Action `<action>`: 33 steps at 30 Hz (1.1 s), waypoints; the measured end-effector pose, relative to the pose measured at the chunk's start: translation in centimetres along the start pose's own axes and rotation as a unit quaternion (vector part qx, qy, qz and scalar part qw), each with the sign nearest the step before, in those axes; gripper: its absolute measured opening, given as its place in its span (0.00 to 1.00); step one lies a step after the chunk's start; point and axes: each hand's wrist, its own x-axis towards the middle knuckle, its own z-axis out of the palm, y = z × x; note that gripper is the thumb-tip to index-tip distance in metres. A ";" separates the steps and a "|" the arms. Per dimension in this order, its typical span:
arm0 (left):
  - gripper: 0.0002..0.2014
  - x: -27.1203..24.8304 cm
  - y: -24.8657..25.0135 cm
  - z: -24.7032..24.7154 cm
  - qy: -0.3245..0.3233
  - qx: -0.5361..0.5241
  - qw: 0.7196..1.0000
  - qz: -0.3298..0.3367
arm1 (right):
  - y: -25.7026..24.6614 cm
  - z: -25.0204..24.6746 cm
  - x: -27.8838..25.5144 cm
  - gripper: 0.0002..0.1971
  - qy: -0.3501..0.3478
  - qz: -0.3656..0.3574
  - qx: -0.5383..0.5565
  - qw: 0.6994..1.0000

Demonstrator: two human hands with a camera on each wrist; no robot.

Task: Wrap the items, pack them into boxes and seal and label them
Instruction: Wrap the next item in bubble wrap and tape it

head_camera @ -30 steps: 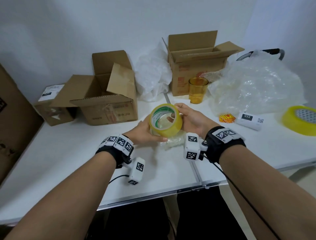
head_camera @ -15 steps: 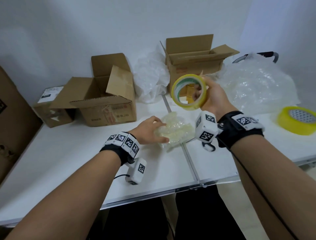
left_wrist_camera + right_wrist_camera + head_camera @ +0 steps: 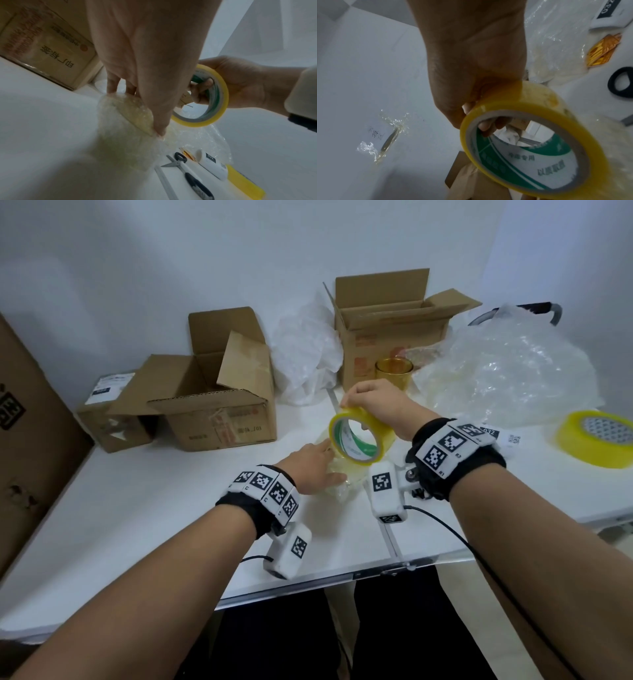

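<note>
A bubble-wrapped bundle lies on the white table near its front edge. My left hand presses down on the bundle with straight fingers. My right hand grips a yellow tape roll, fingers hooked through its core and thumb on the outside. The roll stands on edge just above the bundle, right beside my left fingers. Whether a strip of tape runs from the roll to the bundle cannot be told.
Two open cardboard boxes stand behind, one at left and one at the back, with an amber glass before it. Loose bubble wrap, a second tape roll, scissors and a white device lie right.
My right hand, which had lifted the tape roll up and away to the right, has brought it back down beside the bundle. My left hand has stayed on the bundle.
</note>
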 end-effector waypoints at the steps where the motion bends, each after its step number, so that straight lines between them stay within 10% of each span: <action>1: 0.32 -0.1 0.1 0.1 0.000 -0.003 1.000 -0.001 | 0.3 0.1 0.0 0.05 -0.009 0.002 -0.006 1.000; 8: 0.30 -1.2 -0.3 0.3 0.006 -0.136 0.989 0.051 | 2.3 1.9 0.8 0.06 -0.003 -0.008 -0.041 0.999; 12: 0.19 -2.4 -1.4 -1.6 0.042 -0.470 0.882 0.003 | 2.2 2.1 1.0 0.05 -0.008 -0.011 -0.063 0.998; 18: 0.12 -1.9 -3.0 -5.2 0.204 -0.561 0.795 -0.108 | 2.3 2.7 1.3 0.06 -0.008 -0.022 -0.121 0.992; 24: 0.15 -0.9 -0.9 -6.9 0.131 -0.517 0.840 -0.100 | 2.3 3.0 1.3 0.07 -0.006 -0.025 -0.165 0.986; 33: 0.04 -0.1 0.0 -7.4 0.106 -0.533 0.820 -0.178 | 1.8 3.3 1.2 0.11 -0.012 -0.011 -0.217 0.976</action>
